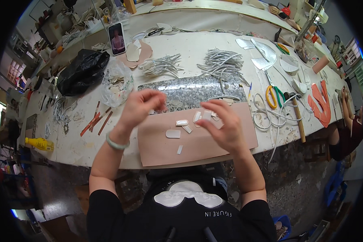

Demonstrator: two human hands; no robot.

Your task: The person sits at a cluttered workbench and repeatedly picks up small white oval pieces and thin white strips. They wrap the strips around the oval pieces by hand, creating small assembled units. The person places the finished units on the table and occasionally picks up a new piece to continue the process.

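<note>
My left hand [143, 108] is raised over the left part of a pinkish-beige sheet [157, 151], fingers curled together and slightly blurred. Whatever it may pinch is too small to make out. Over the sheet's right half, my right hand [225, 125] has its thumb and fingers apart. A pale, see-through piece [207, 115] shows in that gap; I cannot tell whether the hand touches it. Between my hands lie a white round-ended piece [173, 134], a white-rimmed oblong piece [182, 123] and a small pale strip [180, 149]. A speckled grey stone slab [181, 94] adjoins the sheet's far edge.
Two bundles of silvery cords [221, 62] lie beyond the slab. At right are scissors [273, 94], a hammer [298, 117], loose white cord [262, 117] and orange cut pieces [320, 105]. A phone [117, 38], black bag [83, 72] and yellow bottle [39, 144] are at left.
</note>
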